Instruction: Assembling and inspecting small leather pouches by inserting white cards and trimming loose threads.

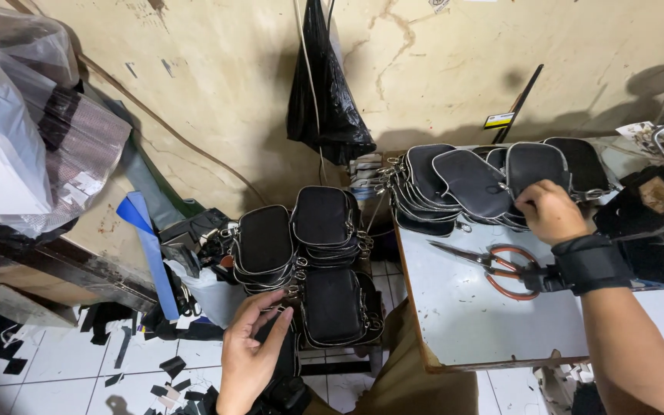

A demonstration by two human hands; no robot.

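Black zip pouches [324, 223] are stacked in piles low down by the wall, beside the worktop; a second batch of pouches [474, 184] lies fanned out on the worktop [486, 323] near its back edge. The left hand [251, 350] is half open, fingertips touching the metal clips at the edge of the lower pile, nothing gripped. The right hand [551, 211] is closed down on a pouch in the fanned row, a black wrist strap [589, 263] worn behind it.

Risks, as judged: the low piles lean and could be toppled by a nudge at the clips; the fanned row could be dragged out of order; the orange-handled scissors [493, 265] lie just beside the right wrist and could be knocked.

Worktop pale and scuffed. Tiled floor [63, 361] littered with black offcuts. Stained wall, hanging black bag [324, 92], plastic-wrapped bundles [17, 123] at left.
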